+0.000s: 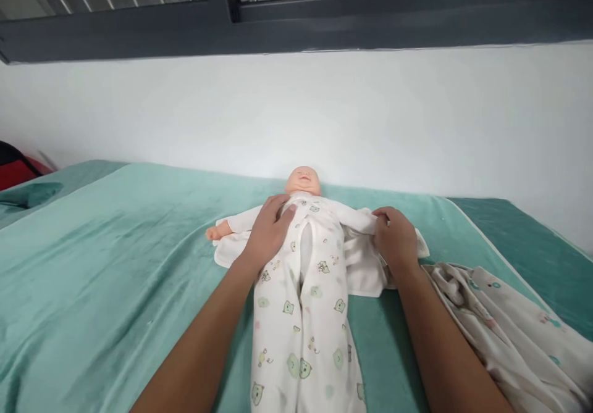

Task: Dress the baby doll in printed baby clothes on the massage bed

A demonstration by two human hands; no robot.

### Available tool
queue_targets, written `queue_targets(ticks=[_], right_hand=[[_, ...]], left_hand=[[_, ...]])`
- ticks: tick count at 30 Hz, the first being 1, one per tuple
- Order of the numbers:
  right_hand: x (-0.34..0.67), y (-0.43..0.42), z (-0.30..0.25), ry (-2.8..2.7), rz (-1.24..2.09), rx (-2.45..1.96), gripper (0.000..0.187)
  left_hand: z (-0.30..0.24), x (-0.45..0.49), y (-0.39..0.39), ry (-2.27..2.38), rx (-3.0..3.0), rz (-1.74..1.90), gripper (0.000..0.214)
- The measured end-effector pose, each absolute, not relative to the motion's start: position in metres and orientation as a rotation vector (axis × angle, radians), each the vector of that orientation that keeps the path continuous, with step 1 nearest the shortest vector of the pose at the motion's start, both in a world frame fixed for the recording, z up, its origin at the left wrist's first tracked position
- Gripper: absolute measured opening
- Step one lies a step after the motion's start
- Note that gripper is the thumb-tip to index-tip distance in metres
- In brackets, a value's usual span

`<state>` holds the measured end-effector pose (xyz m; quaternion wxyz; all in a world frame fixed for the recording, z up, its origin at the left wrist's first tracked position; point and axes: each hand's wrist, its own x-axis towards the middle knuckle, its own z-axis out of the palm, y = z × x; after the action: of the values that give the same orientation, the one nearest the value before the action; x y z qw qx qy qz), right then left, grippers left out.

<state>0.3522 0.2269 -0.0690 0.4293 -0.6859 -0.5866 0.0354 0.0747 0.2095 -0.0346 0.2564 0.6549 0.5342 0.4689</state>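
Note:
A baby doll (303, 180) lies on its back with its head toward the wall and its arms stretched out sideways. It wears a white baby outfit (319, 271) printed with green animals, its long legs reaching toward me. My left hand (272, 228) rests on the doll's chest at the left, thumb apart from the fingers. On that side the doll's bare hand (218, 231) sticks out of the cuff. At the right, my right hand (395, 235) has its fingers curled on the end of the white sleeve (354, 217); the doll's hand there is hidden. White cloth (365, 265) spreads beneath that arm.
A green blanket (115, 265) covers the surface under the doll. Crumpled pale printed cloth (504, 320) lies at the right, beside my forearm. Behind stands a white wall (296, 110) below a dark window frame (370, 21). Something red and black (16, 169) sits at the far left.

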Motion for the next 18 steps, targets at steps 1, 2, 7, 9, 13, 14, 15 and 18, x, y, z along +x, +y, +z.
queue_targets(ticks=[1, 2, 7, 9, 13, 14, 15, 18], right_hand=[[0.35, 0.227, -0.069, -1.469, 0.11, -1.661, 0.026], [0.347, 0.228, -0.069, -1.469, 0.13, -1.61, 0.026], [0.313, 0.223, -0.065, -1.516, 0.28, -1.363, 0.018], [0.296, 0.219, -0.062, -1.568, 0.435, -1.248, 0.022], [0.278, 0.213, -0.057, -1.571, 0.652, -1.144, 0.028], [0.277, 0.213, -0.056, -1.567, 0.685, -1.149, 0.029], [0.277, 0.212, -0.056, -1.568, 0.714, -1.158, 0.03], [0.28, 0.214, -0.055, -1.598, 0.772, -1.177, 0.031]], left_hand=[[-0.038, 0.071, 0.21, 1.457, 1.699, 1.264, 0.036], [-0.041, 0.069, 0.21, 1.463, 1.635, 1.249, 0.039], [-0.041, 0.068, 0.21, 1.417, 1.526, 1.264, 0.04], [-0.042, 0.067, 0.211, 1.359, 1.525, 1.303, 0.034], [-0.045, 0.067, 0.214, 1.276, 1.639, 1.337, 0.022], [-0.046, 0.068, 0.214, 1.261, 1.689, 1.35, 0.02], [-0.046, 0.069, 0.214, 1.24, 1.742, 1.375, 0.017], [-0.046, 0.071, 0.213, 1.175, 1.894, 1.502, 0.011]])
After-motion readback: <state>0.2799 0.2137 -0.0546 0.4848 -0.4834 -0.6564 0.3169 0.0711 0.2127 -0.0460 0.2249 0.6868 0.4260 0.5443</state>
